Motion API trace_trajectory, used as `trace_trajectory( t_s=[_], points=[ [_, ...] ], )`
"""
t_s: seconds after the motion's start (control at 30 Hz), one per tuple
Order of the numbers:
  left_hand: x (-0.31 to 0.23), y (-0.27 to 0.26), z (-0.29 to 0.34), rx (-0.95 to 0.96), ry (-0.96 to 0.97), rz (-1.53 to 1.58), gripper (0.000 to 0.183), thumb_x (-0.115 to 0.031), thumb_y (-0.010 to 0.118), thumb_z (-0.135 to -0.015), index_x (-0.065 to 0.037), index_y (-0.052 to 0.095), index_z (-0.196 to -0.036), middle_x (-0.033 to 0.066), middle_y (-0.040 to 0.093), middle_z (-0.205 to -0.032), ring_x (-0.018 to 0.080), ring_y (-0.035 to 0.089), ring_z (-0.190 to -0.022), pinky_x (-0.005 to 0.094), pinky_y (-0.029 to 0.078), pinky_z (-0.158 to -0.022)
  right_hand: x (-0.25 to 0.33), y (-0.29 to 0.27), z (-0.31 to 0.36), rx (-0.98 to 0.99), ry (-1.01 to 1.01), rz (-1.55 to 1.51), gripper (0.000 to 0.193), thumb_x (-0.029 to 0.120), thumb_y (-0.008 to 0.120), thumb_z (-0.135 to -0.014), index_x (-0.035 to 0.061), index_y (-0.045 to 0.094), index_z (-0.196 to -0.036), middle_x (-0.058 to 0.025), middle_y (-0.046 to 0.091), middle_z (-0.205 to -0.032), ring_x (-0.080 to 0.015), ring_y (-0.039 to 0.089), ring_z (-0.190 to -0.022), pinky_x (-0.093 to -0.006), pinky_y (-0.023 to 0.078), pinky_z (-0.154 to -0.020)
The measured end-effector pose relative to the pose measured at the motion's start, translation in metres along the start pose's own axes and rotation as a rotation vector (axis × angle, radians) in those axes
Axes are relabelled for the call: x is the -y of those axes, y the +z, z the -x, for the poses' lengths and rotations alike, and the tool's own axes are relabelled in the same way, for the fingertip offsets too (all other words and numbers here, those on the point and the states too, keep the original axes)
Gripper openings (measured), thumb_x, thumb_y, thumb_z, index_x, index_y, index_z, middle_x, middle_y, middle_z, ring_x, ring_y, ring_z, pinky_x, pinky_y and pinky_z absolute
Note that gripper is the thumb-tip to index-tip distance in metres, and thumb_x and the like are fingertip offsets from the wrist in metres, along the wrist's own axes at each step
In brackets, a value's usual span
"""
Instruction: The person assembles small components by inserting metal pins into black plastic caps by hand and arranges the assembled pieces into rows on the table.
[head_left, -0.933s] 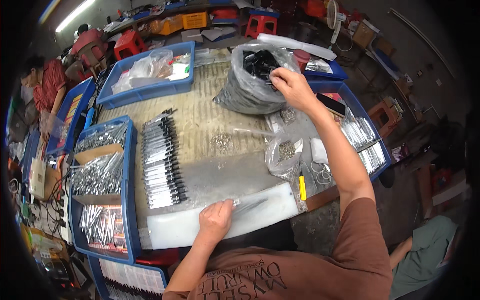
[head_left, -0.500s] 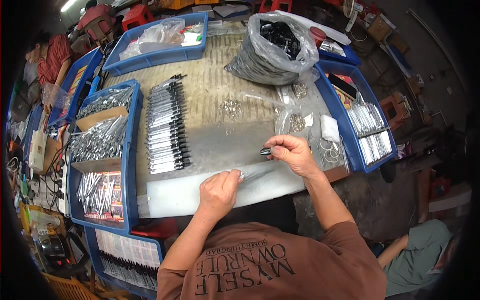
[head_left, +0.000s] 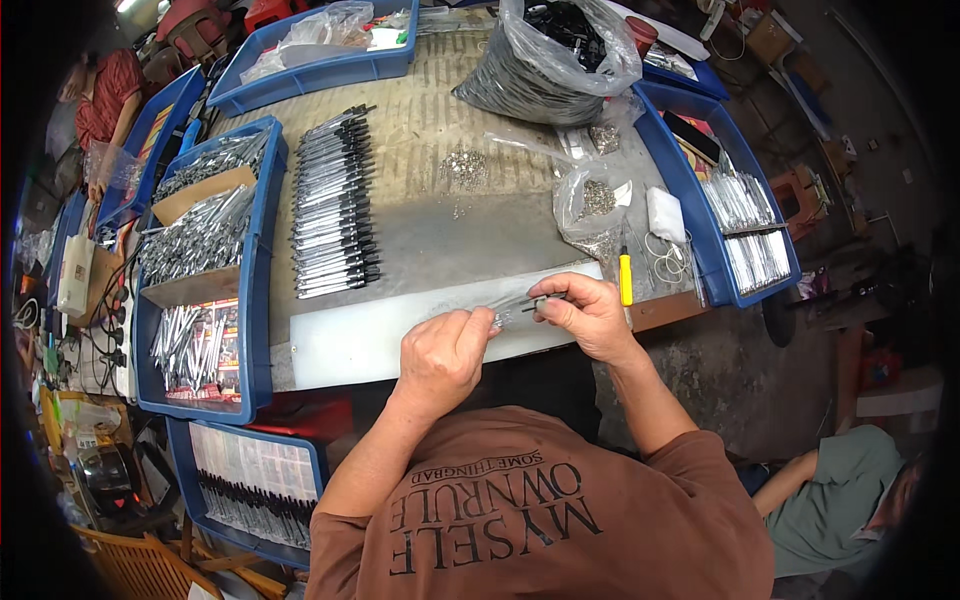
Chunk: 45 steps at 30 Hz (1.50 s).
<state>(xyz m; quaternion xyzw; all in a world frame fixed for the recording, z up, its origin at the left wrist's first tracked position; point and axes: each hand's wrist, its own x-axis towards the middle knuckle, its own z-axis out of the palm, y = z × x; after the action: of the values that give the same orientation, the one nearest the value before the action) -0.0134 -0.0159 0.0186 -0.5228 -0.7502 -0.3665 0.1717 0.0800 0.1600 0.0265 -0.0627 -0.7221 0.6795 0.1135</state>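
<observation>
Over the front edge of the table, my left hand point(head_left: 445, 360) is closed around several thin, silvery rods, whose ends stick out past the thumb toward the right. My right hand point(head_left: 588, 315) is close beside it, its thumb and fingers pinching a small dark part point(head_left: 546, 298) against the rod ends; whether the two are joined I cannot tell. Under both hands lies a long white board point(head_left: 360, 350). Beyond the board, to the left, a neat row of silver rods with black ends point(head_left: 335, 210) lies side by side.
At the left stands a blue tray point(head_left: 262, 330) of loose metal parts, with another blue tray point(head_left: 320, 460) below. A plastic bag point(head_left: 520, 95) of black parts sits at the back. On the right are a yellow-handled screwdriver point(head_left: 626, 280), small metal pieces point(head_left: 597, 197) and a blue tray point(head_left: 660, 165).
My right hand has come down beside my left hand, bringing the dark part to the rods. The view has tilted, so the table sits higher, and the screwdriver now shows.
</observation>
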Motion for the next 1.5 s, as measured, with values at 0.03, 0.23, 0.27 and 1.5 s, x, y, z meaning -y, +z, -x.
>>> trace_trajectory(
  t_s=[0.03,0.23,0.27,1.5],
  points=[
    [0.000,0.000,0.001,0.002,-0.002,-0.001,0.019,-0.004,0.065,-0.070,-0.003,0.054,-0.086,0.0060,0.048,-0.058,0.0225,0.051,-0.049,0.0322,0.041,-0.045,0.000,0.002,0.002,-0.029,0.054,-0.046,0.018,0.013,0.060,-0.083,-0.0021,0.061,-0.094,-0.0029,0.061,-0.077,-0.0083,0.055,-0.071,-0.0215,0.045,-0.064],
    [-0.003,-0.001,0.006,0.009,0.020,-0.020,0.019,-0.004,0.065,-0.069,-0.004,0.054,-0.085,0.0053,0.048,-0.058,0.0212,0.051,-0.049,0.0319,0.041,-0.044,0.001,0.015,0.007,-0.091,0.136,-0.123,0.020,0.017,0.059,-0.085,-0.0021,0.061,-0.084,-0.0010,0.057,-0.068,-0.0060,0.051,-0.060,-0.0199,0.041,-0.054],
    [-0.004,-0.002,0.006,0.021,0.018,-0.028,0.019,-0.004,0.065,-0.069,-0.004,0.054,-0.085,0.0052,0.048,-0.058,0.0211,0.051,-0.049,0.0318,0.041,-0.044,0.001,0.015,0.007,-0.090,0.138,-0.125,0.020,0.017,0.059,-0.085,-0.0021,0.061,-0.084,-0.0010,0.057,-0.068,-0.0060,0.051,-0.060,-0.0199,0.041,-0.054],
    [-0.008,0.010,0.026,0.010,0.039,-0.041,0.016,-0.011,0.061,-0.071,-0.004,0.054,-0.084,0.0028,0.043,-0.057,0.0161,0.048,-0.046,0.0282,0.039,-0.041,-0.002,0.046,0.024,-0.168,-0.067,0.285,0.016,0.013,0.060,-0.083,-0.0013,0.059,-0.075,-0.0058,0.057,-0.056,-0.0097,0.052,-0.049,-0.0247,0.041,-0.045]
  ],
)
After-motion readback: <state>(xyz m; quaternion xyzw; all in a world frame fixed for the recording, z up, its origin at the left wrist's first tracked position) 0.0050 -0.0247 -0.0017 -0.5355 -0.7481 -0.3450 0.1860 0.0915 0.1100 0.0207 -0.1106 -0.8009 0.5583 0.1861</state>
